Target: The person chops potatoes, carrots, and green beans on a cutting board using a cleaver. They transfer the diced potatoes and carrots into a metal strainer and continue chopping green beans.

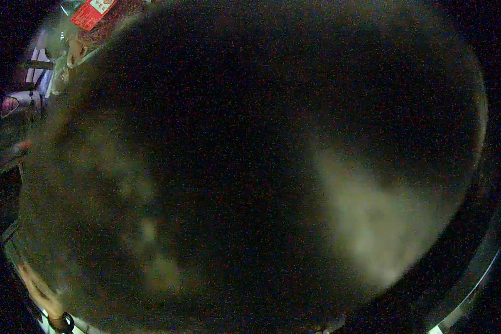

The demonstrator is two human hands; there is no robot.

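Note:
A large, dark, blurred surface (pixel 234 175) fills most of the view, very close to the camera; what it is I cannot tell. Along its lower left edge is my left hand (pixel 39 288), with a black band (pixel 67 322) at the wrist. The hand's fingers point up and away, seen edge-on at the rim. Whether they grip the dark surface's edge or only lie beside it is not clear. My right hand is out of view.
Beyond the dark surface, at the upper left, is a clear plastic package (pixel 119 23) of brownish contents with a red printed label (pixel 92 14). A tan shape (pixel 76 52) below it is unclear. A pale curved edge (pixel 480 279) runs along the lower right.

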